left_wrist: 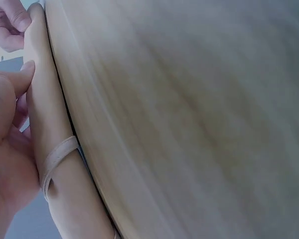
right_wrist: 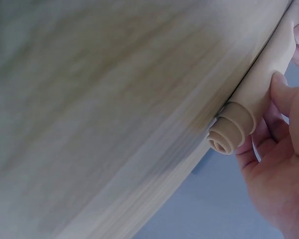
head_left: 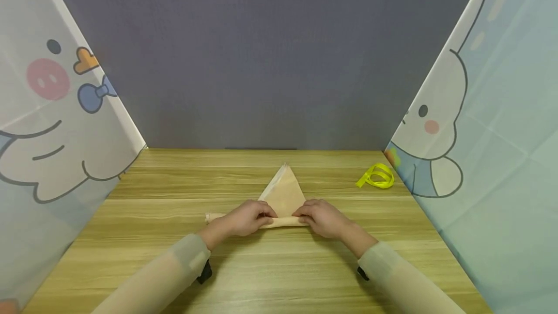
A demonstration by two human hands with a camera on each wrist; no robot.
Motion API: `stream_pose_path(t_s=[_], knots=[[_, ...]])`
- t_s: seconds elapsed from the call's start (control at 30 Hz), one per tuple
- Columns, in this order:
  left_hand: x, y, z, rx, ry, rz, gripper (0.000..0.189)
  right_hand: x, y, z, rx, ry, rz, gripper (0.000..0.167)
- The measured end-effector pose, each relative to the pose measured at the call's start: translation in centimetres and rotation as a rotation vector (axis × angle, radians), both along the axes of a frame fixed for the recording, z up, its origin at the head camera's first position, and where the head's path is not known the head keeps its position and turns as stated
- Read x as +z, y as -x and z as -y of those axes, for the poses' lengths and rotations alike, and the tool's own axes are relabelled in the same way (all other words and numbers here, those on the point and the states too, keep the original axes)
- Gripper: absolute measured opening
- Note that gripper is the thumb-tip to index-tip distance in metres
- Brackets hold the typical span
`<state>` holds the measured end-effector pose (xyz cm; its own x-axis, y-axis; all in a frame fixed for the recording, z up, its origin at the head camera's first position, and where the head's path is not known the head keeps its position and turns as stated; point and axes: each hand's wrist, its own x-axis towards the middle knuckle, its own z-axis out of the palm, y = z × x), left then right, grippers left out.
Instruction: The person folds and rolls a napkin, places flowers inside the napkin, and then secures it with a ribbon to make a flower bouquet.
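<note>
A beige cloth [head_left: 285, 193] lies on the wooden table, its near part rolled into a tube and its far part a flat triangle pointing away from me. The left hand [head_left: 249, 218] grips the roll left of its middle, thumb on the near side. Close to the roll's right end, the right hand [head_left: 323, 218] holds it the same way. Spiral layers show at the end of the rolled cloth [right_wrist: 224, 137] in the right wrist view. The left wrist view shows a narrow band of fabric [left_wrist: 57, 157] around the roll, beside the left palm.
A loosely coiled yellow ribbon [head_left: 382, 184] lies at the table's back right. A dark grey panel [head_left: 261, 62] stands behind the wooden table [head_left: 165, 193]. Sheets printed with cartoon figures hang along the left side [head_left: 39, 144] and right side [head_left: 501, 197].
</note>
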<state>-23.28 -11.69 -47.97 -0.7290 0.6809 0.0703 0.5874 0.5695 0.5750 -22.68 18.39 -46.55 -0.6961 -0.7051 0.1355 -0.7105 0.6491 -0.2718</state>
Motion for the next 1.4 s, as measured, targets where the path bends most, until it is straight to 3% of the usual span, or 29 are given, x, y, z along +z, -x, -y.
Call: stream_pose_path(t_s=[0.17, 0.37, 0.57, 0.83, 1.07, 1.27, 1.4], knots=[[-0.1, 0.1, -0.1, -0.010, -0.015, 0.012, 0.021, -0.2, 0.1, 0.1, -0.003, 0.048, 0.026, 0.024], [0.1, 0.1, -0.3, -0.043, 0.010, -0.092, 0.022, -0.3, 0.2, 0.1, 0.034, 0.054, -0.038, 0.017], [0.7, -0.4, -0.3, -0.045, 0.114, -0.199, 0.022, -0.2, 0.0, 0.2, 0.039, 0.008, -0.078, 0.017], [1.0, -0.9, -0.4, -0.032, 0.167, -0.204, 0.028, -0.2, -0.1, 0.3, 0.038, -0.003, -0.089, 0.020], [0.8, -0.6, -0.6, -0.059, 0.219, -0.266, 0.025, 0.0, -0.1, 0.3, 0.041, -0.036, -0.071, 0.027], [0.8, -0.6, -0.6, -0.051, 0.200, -0.284, 0.020, 0.2, -0.2, 0.4, 0.048, -0.025, -0.065, 0.025], [0.9, -0.6, -0.5, -0.035, 0.173, -0.247, 0.018, 0.2, -0.1, 0.4, 0.046, -0.022, -0.070, 0.021]])
